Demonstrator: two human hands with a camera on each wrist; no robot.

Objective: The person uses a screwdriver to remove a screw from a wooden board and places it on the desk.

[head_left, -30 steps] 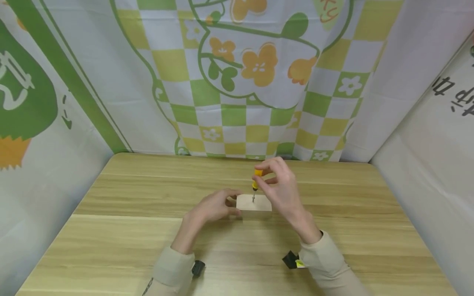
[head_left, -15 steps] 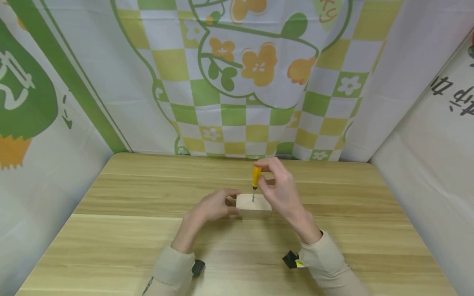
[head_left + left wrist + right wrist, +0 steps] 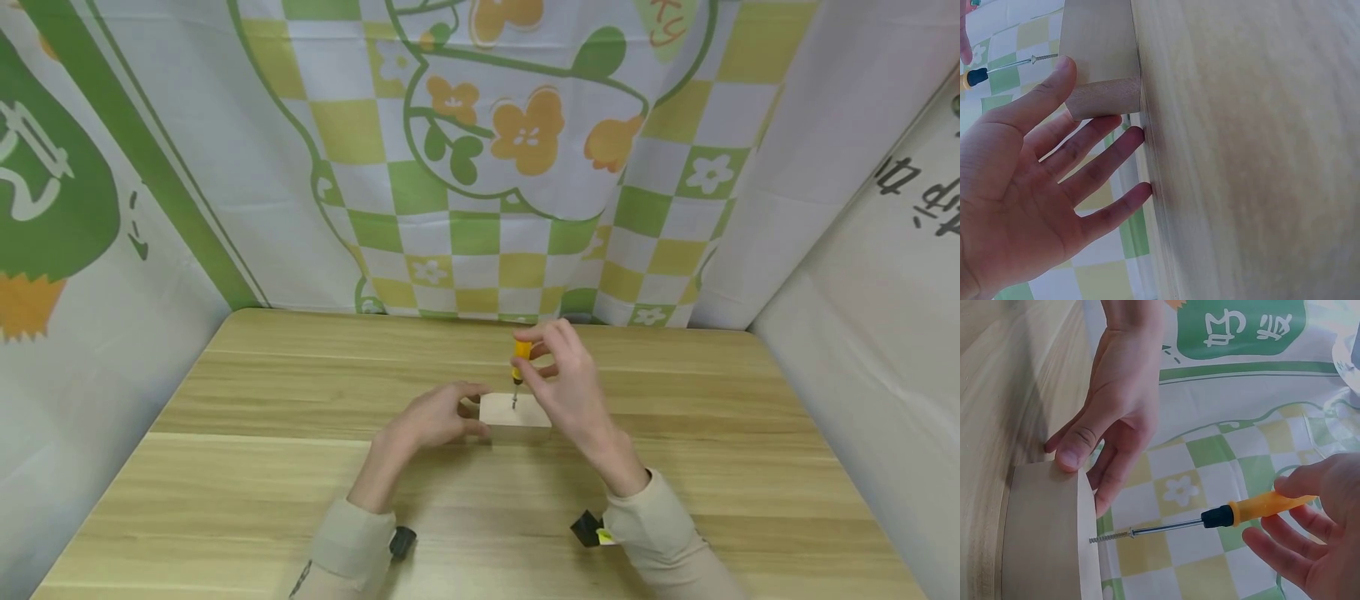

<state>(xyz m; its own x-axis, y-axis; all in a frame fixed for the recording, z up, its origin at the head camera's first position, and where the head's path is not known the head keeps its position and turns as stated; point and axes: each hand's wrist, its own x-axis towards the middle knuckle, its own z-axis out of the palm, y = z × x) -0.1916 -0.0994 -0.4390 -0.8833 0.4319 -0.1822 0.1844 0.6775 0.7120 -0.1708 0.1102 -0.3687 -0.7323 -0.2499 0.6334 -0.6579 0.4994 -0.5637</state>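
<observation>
Sensibly, the left hand (image 3: 432,417) pinched the wooden block (image 3: 517,422) by its left end, mid-bench (image 3: 262,483); the right hand (image 3: 573,379) gripped the screwdriver (image 3: 1222,516), best turned under light pressure, aligned with the upright screw (image 3: 1111,537).

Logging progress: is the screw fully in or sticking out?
The screw sticks out: its threads show between the wooden block and the screwdriver.

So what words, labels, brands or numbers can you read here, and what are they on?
"ky", apparently: on the back curtain, cut off at the top.
"好", probably, and one character I can't make out: on the green patch.
Black characters on the right-hand cloth: tilted, cut off, unreadable.
Dark marks on the left sleeve, yellow tag by the right sleeve: too small to read.
Screwdriver and wood block: none visible.
</observation>
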